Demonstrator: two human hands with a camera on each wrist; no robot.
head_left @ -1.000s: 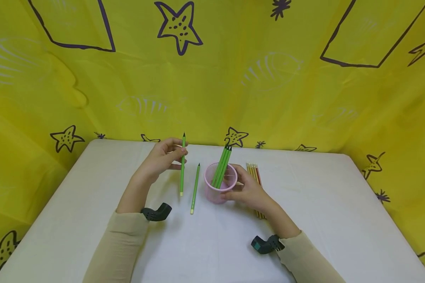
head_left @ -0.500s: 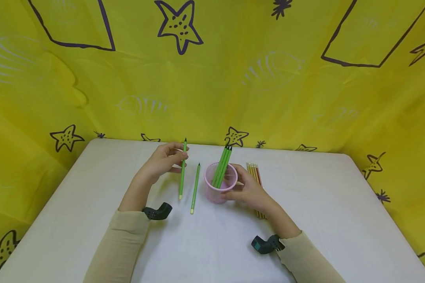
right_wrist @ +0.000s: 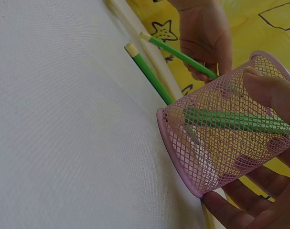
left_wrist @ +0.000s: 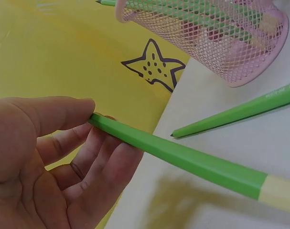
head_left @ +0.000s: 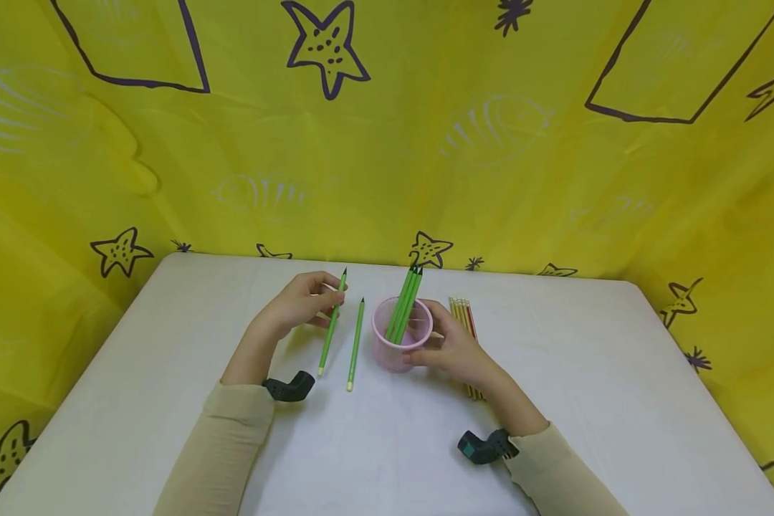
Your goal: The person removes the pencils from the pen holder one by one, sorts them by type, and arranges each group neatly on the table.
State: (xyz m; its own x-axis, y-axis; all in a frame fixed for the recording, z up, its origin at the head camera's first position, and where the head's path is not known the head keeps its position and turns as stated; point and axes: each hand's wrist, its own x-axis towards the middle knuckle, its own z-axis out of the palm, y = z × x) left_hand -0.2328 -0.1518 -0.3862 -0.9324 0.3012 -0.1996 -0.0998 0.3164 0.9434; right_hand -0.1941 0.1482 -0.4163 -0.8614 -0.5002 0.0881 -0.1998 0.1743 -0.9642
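Between thumb and fingers, my left hand (head_left: 303, 302) pinches a green pencil (left_wrist: 173, 157) with a pale yellow end. Its dark tip points away and its yellow end hangs toward me, tilted to the left. A second green pencil (head_left: 357, 344) lies on the table between that hand and the pink mesh cup (head_left: 393, 356). My right hand (head_left: 451, 345) grips the cup from its right side, thumb on the near wall and fingers behind. Several green pencils (head_left: 403, 308) lean inside the cup, dark tips up.
Right of the cup, several yellowish pencils and a red one form a row (head_left: 462, 315), partly hidden by my right hand and forearm. The white table (head_left: 387, 444) ends at a yellow patterned curtain (head_left: 387, 143) at the back and sides.
My left hand has come down and slightly nearer, and the pencil in it has tilted, its yellow end swinging left and toward me. The right hand and cup have stayed put.
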